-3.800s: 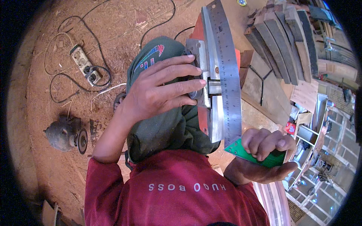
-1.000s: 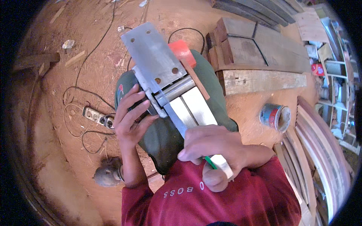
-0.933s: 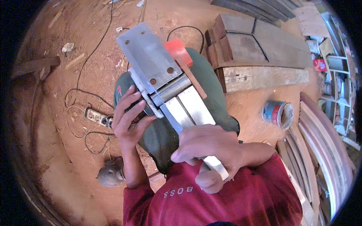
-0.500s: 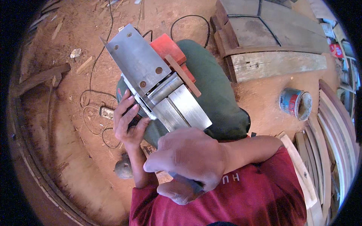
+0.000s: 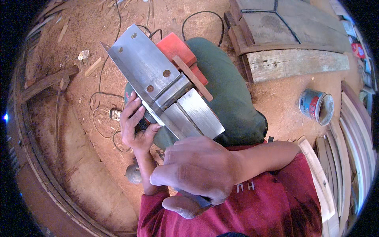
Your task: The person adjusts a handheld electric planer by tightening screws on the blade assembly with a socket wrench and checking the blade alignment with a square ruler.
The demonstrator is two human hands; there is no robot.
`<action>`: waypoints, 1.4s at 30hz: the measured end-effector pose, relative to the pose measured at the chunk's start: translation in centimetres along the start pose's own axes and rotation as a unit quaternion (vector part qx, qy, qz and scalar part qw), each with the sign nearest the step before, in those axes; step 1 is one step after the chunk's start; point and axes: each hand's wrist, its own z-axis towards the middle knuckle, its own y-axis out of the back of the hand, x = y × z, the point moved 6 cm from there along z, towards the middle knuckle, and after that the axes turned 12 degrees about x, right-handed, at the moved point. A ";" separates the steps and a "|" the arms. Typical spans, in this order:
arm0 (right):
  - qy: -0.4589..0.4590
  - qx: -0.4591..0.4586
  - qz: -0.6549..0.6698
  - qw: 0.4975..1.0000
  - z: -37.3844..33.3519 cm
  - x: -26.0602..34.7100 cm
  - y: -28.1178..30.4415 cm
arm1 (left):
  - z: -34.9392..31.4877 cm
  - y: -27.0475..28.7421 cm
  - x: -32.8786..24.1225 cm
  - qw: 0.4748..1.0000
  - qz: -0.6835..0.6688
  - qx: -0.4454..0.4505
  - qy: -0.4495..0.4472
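An electric hand planer [image 5: 139, 59] lies upside down across my lap, its metal sole facing up. Four-sided metal plates flank the cutter drum [image 5: 173, 92], and a red housing [image 5: 173, 47] shows past the far side. A thin wooden strip [image 5: 192, 78] sits along that side. My left hand [image 5: 136, 124] grips the planer's near left edge, fingers curled beneath and thumb by the plate. My right hand [image 5: 197, 172] is closed in front of my chest, just nearer than the sole. Something dark bluish shows between its thumb and fingers, mostly hidden.
Black cords and a socket strip [image 5: 115, 115] lie on the dusty floor at left. A paint can [image 5: 316, 106] stands at right, near stacked boards [image 5: 335, 166]. Wooden panels [image 5: 292, 31] lie at the far right; wood scraps [image 5: 93, 67] are scattered left.
The cutter drum has turned, so a darker groove now faces up. My hands keep nearly the same places on and near the planer; the whole view has shifted slightly.
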 end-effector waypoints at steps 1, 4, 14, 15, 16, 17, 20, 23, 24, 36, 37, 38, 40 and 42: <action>-0.002 0.004 -0.011 1.000 0.0 0.1 0.0 | 0.0 0.0 0.0 1.000 0.000 0.003 -0.004; -0.007 0.015 -0.035 0.999 -0.3 0.2 0.0 | 0.2 -0.2 0.0 1.000 0.001 0.001 -0.013; -0.018 0.024 -0.043 0.999 0.0 0.4 0.0 | -0.1 -0.1 0.0 1.000 0.005 -0.011 -0.002; -0.018 0.025 -0.044 0.999 -0.1 0.4 0.1 | -0.1 -0.1 0.0 1.000 0.005 -0.012 -0.002; -0.019 0.034 -0.042 0.998 -0.2 0.3 0.0 | -0.1 -0.1 0.1 1.000 0.006 -0.010 -0.003; -0.021 0.043 -0.040 0.998 -0.2 0.3 0.0 | -0.1 -0.1 0.1 1.000 0.007 -0.009 -0.003; -0.026 0.057 -0.027 0.998 -0.5 0.2 0.0 | -0.2 -0.3 0.2 1.000 -0.010 -0.019 -0.004; -0.022 0.058 -0.025 0.998 -0.4 0.3 -0.1 | -0.1 -0.1 0.0 1.000 0.001 -0.012 -0.004; -0.022 0.057 -0.026 0.998 -0.4 0.3 -0.1 | -0.1 -0.1 0.1 1.000 0.000 -0.012 -0.004; -0.030 0.013 -0.016 0.999 -0.3 -0.1 -0.5 | -0.9 -0.1 1.1 1.000 0.006 0.007 0.006; -0.031 0.013 -0.015 0.999 -0.3 -0.1 -0.6 | -1.1 -0.1 1.3 1.000 -0.006 0.003 0.001; -0.032 0.014 -0.015 0.999 -0.3 -0.1 -0.6 | -1.3 0.0 1.4 1.000 -0.018 -0.001 -0.005; -0.033 0.011 -0.021 0.999 -0.3 -0.1 -0.4 | -1.0 0.2 1.0 1.000 0.000 0.012 -0.004; -0.033 0.010 -0.026 0.999 -0.3 0.0 -0.3 | -0.9 0.2 0.7 1.000 0.019 0.024 -0.004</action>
